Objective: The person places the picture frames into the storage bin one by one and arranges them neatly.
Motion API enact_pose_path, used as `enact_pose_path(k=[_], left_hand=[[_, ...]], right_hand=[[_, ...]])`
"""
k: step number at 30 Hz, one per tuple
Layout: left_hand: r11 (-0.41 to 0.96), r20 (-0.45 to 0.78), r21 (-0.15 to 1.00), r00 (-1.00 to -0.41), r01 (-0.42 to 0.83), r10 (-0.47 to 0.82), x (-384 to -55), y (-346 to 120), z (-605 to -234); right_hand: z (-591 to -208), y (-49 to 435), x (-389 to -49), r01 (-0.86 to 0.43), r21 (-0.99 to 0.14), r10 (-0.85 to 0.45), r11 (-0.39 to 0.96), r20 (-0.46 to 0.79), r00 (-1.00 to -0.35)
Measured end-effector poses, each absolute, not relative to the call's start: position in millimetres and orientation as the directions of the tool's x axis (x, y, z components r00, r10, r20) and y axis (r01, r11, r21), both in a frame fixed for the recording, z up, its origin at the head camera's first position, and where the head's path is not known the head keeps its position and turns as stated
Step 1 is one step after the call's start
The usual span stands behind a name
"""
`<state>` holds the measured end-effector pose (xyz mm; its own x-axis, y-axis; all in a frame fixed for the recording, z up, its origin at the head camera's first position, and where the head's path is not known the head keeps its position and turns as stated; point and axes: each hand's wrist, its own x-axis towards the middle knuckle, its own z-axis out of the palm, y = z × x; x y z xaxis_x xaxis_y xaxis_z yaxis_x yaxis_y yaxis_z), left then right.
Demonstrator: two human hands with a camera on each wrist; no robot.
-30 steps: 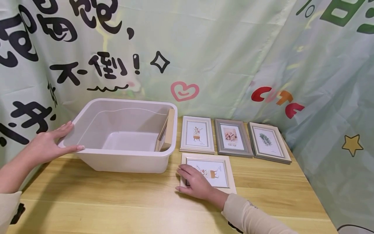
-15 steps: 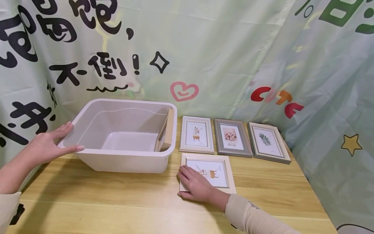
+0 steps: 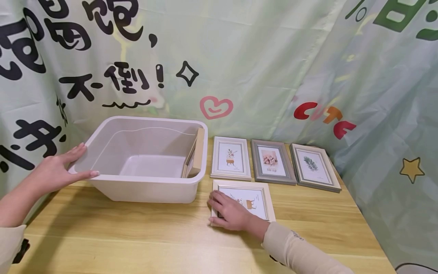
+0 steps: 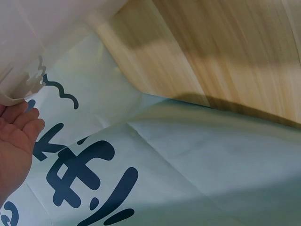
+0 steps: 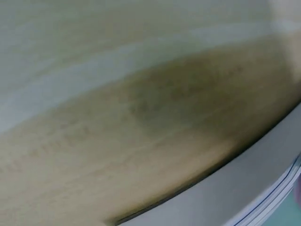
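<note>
At the left, my left hand point(image 3: 61, 167) grips the rim of a pale plastic tub point(image 3: 150, 190), thumb on the near rim. In the left wrist view its fingers point(image 4: 23, 122) curl under the tub's edge. My right hand point(image 3: 232, 213) lies over the left part of a cream picture frame point(image 3: 272, 203), fingertips and thumb bent at its left edge. That frame lies flat, face up, showing a plant-pot drawing partly hidden by the hand. The right wrist view is blurred. Inside the tub, wooden-edged frames point(image 3: 197, 152) lean upright against the right wall.
Behind the right hand, a white frame point(image 3: 230, 156), a grey frame point(image 3: 273, 160) and a leaf-print frame point(image 3: 315, 167) lie in a row on the wooden table point(image 3: 137, 236). A printed cloth point(image 3: 260, 68) hangs around the back and sides.
My right hand shifts slightly at the frame's left edge; its thumb moves toward the near corner, then back up. The left hand, tub and frames stay in place.
</note>
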<state>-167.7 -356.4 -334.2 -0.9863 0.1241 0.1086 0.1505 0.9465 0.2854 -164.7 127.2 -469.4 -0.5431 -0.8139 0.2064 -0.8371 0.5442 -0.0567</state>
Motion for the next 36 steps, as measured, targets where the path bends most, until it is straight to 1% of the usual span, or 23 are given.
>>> enact_pose_path(k=[4, 9, 15, 18, 21, 24, 27, 34, 36], left_hand=[[0.948, 0.104, 0.284, -0.987, 0.147, 0.122, -166.7, -355.4, -332.4], [0.949, 0.1, 0.282, -0.988, 0.143, 0.12, -166.2, -353.4, -330.3], [0.946, 0.107, 0.285, -0.986, 0.157, 0.132, -166.3, -352.5, -330.1], [0.945, 0.108, 0.288, -0.986, 0.154, 0.128, -165.6, -352.7, -330.4], [0.946, 0.111, 0.285, -0.986, 0.153, 0.126, -165.2, -353.1, -330.8], [0.947, 0.116, 0.282, -0.985, 0.154, 0.126, -164.4, -354.4, -331.6], [0.947, 0.113, 0.283, -0.986, 0.152, 0.125, -163.9, -355.1, -332.1], [0.947, 0.089, 0.292, -0.99, 0.135, 0.114, -163.7, -355.0, -330.5], [0.947, 0.083, 0.291, -0.99, 0.136, 0.117, -164.2, -354.3, -329.8]], right_hand=[[-467.6, 128.0, -173.8, -0.819, -0.093, -0.788, 0.566, 0.231, -0.571], [-466.5, 129.4, -182.6, -0.798, -0.108, -0.768, 0.593, 0.222, -0.601], [-467.2, 128.9, -192.1, -0.79, -0.104, -0.757, 0.605, 0.235, -0.61], [-467.5, 127.4, -196.7, -0.773, -0.109, -0.741, 0.625, 0.228, -0.632], [-466.9, 125.8, -201.2, -0.75, -0.128, -0.723, 0.649, 0.205, -0.66], [-464.9, 123.8, -204.5, -0.738, -0.149, -0.718, 0.658, 0.173, -0.674], [-460.9, 122.8, -207.2, -0.734, -0.169, -0.723, 0.658, 0.13, -0.678], [-447.5, 124.7, -214.4, -0.707, -0.226, -0.728, 0.67, -0.019, -0.685], [-444.1, 126.1, -217.0, -0.708, -0.241, -0.738, 0.664, -0.055, -0.672]])
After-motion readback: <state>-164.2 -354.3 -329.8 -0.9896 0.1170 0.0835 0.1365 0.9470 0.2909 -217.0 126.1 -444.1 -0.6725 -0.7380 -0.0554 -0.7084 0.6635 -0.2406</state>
